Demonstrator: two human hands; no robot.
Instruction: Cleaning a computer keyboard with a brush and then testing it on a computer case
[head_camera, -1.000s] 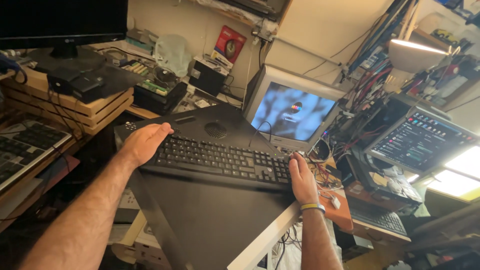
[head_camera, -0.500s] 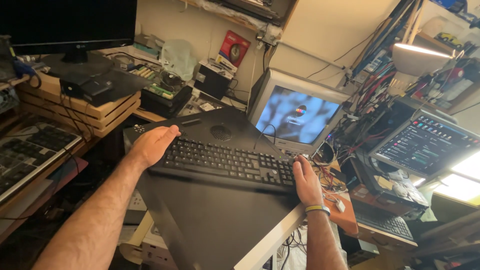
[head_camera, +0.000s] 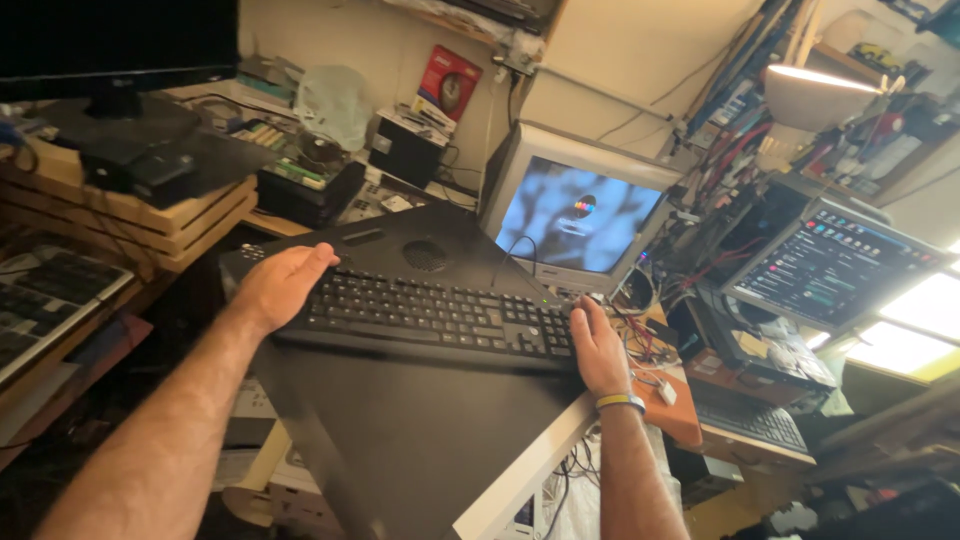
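Black, matte plastic makes up the keyboard (head_camera: 435, 318) that both hands are gripping by its ends, a long flat slab with rows of small raised keys, lying across the dark, smooth sheet-metal panel of a computer case (head_camera: 400, 440) that is tilting down towards the person. The left hand (head_camera: 280, 285) is lying nearly flat and open over the keyboard's left end, fingers stretched forward, palm resting on the edge rather than closing round it; the right hand (head_camera: 598, 345) is curling loosely over the right end, thumb side up, a yellow and blue wristband (head_camera: 620, 403) sitting just behind it. Compared with a second ago, the hands are sitting in almost the same places on the keyboard, while the view is drawing closer, so the grip seems settled and the keyboard is staying put on the case. Just beyond the right hand, a thin cable is trailing towards a boxy grey tube monitor (head_camera: 575, 215) that is glowing bluish. Farther right of that hand, a tilted flat screen (head_camera: 830, 270) is showing coloured rows under a pale lamp shade (head_camera: 825, 95). Beyond the left hand, rough wooden crates (head_camera: 150, 220) are carrying a black monitor stand, and a second, older keyboard (head_camera: 45, 305) is lying off to its left.
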